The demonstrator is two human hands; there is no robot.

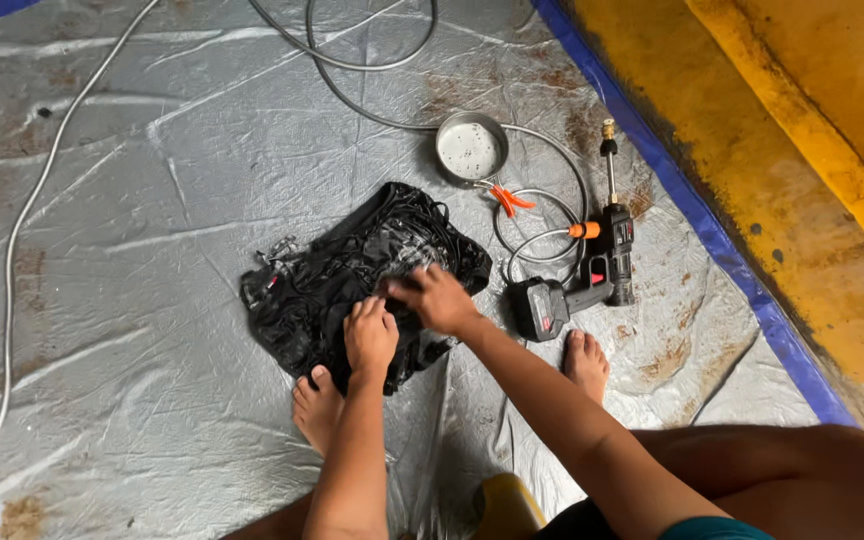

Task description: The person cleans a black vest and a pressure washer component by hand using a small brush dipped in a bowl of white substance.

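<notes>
Both hands press down on a wet black garment [352, 280] spread over a big silver tarpaulin [152, 200]. Left hand [370, 337] is curled into a loose fist with its knuckles on the cloth near the lower edge; right hand [435, 297] lies just beside it, fingers bent and bunched into the fabric, though whether it pinches a fold or only rubs is hard to tell from above.

Largest of all is the tarpaulin, creased and rust-stained, covering the floor, with a blue border [692, 200] along its right side. Beyond that border runs a yellow painted surface [802, 150], scuffed and dirty. The garment sits near the middle of the tarpaulin, crumpled, right in front of two bare feet: the left foot [317, 405] touches its lower edge, the right foot [586, 362] stands apart.

Next in size, a black handheld spray gun [582, 280] lies just right of the garment, its nozzle pointing away. A grey hose [542, 215] loops near it and trails off across the tarpaulin. A small round metal bowl [470, 150] sits beyond the garment, and an orange clip [507, 200] lies just below it.
</notes>
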